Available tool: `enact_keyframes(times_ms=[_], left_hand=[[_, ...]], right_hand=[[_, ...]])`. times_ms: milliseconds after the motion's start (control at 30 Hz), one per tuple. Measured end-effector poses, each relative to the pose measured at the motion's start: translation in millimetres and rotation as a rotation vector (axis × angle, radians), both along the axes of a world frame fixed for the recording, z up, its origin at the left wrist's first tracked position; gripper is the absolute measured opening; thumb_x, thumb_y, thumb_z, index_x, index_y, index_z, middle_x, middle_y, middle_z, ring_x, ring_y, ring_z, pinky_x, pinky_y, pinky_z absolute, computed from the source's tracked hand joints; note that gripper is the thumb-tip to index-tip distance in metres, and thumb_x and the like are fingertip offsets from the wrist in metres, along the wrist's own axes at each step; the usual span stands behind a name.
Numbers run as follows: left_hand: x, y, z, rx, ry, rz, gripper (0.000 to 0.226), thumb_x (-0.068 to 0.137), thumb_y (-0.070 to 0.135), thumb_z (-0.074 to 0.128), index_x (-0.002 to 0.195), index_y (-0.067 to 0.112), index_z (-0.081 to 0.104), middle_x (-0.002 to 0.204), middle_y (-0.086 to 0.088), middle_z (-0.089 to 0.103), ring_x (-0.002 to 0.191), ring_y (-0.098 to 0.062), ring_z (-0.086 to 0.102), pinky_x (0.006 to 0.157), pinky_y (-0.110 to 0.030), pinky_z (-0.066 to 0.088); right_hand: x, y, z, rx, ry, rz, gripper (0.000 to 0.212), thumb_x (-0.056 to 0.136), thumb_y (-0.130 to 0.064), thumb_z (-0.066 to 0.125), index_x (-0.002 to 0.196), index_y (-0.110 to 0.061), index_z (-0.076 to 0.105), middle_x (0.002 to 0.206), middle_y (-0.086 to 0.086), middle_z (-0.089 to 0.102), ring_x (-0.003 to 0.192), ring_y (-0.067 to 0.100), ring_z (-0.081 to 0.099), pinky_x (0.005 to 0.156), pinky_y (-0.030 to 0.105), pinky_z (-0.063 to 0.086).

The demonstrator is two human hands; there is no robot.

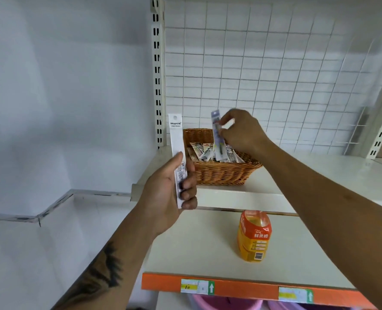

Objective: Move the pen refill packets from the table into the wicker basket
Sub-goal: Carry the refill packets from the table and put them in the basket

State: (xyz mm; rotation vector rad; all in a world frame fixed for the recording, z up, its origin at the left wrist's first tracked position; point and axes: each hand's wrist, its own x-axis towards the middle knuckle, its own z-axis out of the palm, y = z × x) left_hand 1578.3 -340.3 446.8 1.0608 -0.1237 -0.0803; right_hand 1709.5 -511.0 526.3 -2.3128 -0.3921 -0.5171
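Observation:
A wicker basket (221,173) stands on the upper white shelf, holding several pen refill packets (202,151). My right hand (241,133) is over the basket and pinches a clear refill packet (216,135) upright, its lower end among the packets inside. My left hand (172,193) is in front of the basket's left side and grips a long white refill packet (177,148) upright, with the thumb on its front and the fingers curled round it.
An orange drink bottle (253,237) stands on the lower shelf (196,247), which has an orange price strip (241,288) along its front edge. A white wire grid (263,70) backs the shelves. A slotted upright (157,70) runs at the left.

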Motion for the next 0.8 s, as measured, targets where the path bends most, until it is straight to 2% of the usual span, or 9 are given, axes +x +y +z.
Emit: enact_keyframes(times_ms=[67, 133, 233, 367, 467, 533, 600, 733, 800], left_hand=[[-1, 5, -1, 0.007, 0.026, -0.034, 0.047, 0.104, 0.052, 0.041, 0.078, 0.015, 0.053, 0.062, -0.001, 0.027, 0.051, -0.013, 0.024, 0.05, -0.026, 0.02], [-1, 8, -1, 0.022, 0.04, -0.041, 0.054, 0.103, 0.059, 0.038, 0.075, 0.015, 0.052, 0.063, -0.002, 0.026, 0.051, -0.014, 0.023, 0.05, -0.026, 0.02], [-1, 7, -2, 0.039, 0.049, 0.008, 0.055, 0.104, 0.057, 0.033, 0.075, 0.014, 0.052, 0.063, -0.003, 0.029, 0.052, -0.015, 0.024, 0.051, -0.027, 0.02], [-3, 3, 2, 0.044, 0.001, 0.086, 0.03, 0.103, 0.029, 0.036, 0.082, 0.015, 0.052, 0.066, -0.004, 0.037, 0.054, -0.015, 0.031, 0.053, -0.03, 0.023], [0, 0, 6, 0.067, -0.036, 0.184, 0.023, 0.105, 0.021, 0.042, 0.085, 0.014, 0.052, 0.068, -0.004, 0.046, 0.058, -0.017, 0.038, 0.055, -0.03, 0.028], [1, -2, 7, 0.089, -0.089, 0.252, 0.023, 0.105, 0.017, 0.048, 0.084, 0.012, 0.054, 0.069, -0.006, 0.049, 0.06, -0.02, 0.044, 0.055, -0.03, 0.034], [1, -5, 9, 0.092, -0.141, 0.293, 0.023, 0.105, 0.015, 0.051, 0.084, 0.011, 0.059, 0.069, -0.006, 0.055, 0.062, -0.02, 0.052, 0.057, -0.03, 0.041], [-2, -11, 13, 0.079, -0.228, 0.322, 0.025, 0.103, 0.015, 0.056, 0.08, 0.011, 0.065, 0.064, -0.006, 0.063, 0.062, -0.019, 0.061, 0.069, -0.033, 0.047], [-4, -13, 15, 0.168, -0.272, 0.389, 0.024, 0.1, 0.02, 0.061, 0.078, 0.015, 0.069, 0.067, -0.005, 0.065, 0.066, -0.02, 0.062, 0.069, -0.031, 0.047]], right_hand=[[15, 3, -10, -0.217, 0.036, -0.035, 0.015, 0.094, -0.01, 0.06, 0.091, -0.02, 0.071, 0.102, 0.005, 0.07, 0.079, 0.017, 0.063, 0.061, 0.02, 0.047], [23, 6, -18, -0.378, 0.055, -0.07, 0.023, 0.086, -0.006, 0.064, 0.076, -0.027, 0.066, 0.103, 0.005, 0.071, 0.089, 0.023, 0.065, 0.071, 0.031, 0.053], [26, 7, -21, -0.442, 0.055, -0.115, 0.022, 0.081, -0.007, 0.07, 0.074, -0.027, 0.064, 0.1, 0.006, 0.07, 0.09, 0.026, 0.066, 0.077, 0.038, 0.06], [10, 4, -16, -0.301, -0.117, -0.057, 0.016, 0.09, -0.013, 0.063, 0.081, -0.025, 0.07, 0.092, 0.0, 0.071, 0.084, 0.018, 0.067, 0.064, 0.02, 0.048], [-34, 7, -16, -0.054, -0.211, 0.107, 0.008, 0.094, -0.023, 0.068, 0.089, -0.023, 0.074, 0.076, -0.01, 0.069, 0.069, 0.003, 0.062, 0.061, 0.012, 0.042], [-68, 10, -23, 0.091, -0.23, 0.212, 0.006, 0.094, -0.028, 0.071, 0.089, -0.025, 0.073, 0.07, -0.011, 0.068, 0.063, 0.002, 0.062, 0.06, 0.015, 0.046], [-93, 14, -34, 0.169, -0.255, 0.289, 0.004, 0.093, -0.027, 0.073, 0.093, -0.024, 0.072, 0.074, -0.012, 0.07, 0.068, 0.005, 0.065, 0.063, 0.019, 0.051], [-111, 21, -51, 0.29, -0.191, 0.359, 0.017, 0.092, -0.015, 0.073, 0.105, -0.022, 0.065, 0.081, -0.009, 0.076, 0.073, 0.012, 0.072, 0.069, 0.035, 0.06], [-112, 21, -53, 0.368, -0.158, 0.399, 0.017, 0.093, -0.01, 0.071, 0.105, -0.02, 0.064, 0.081, -0.003, 0.077, 0.071, 0.017, 0.073, 0.065, 0.036, 0.06]])
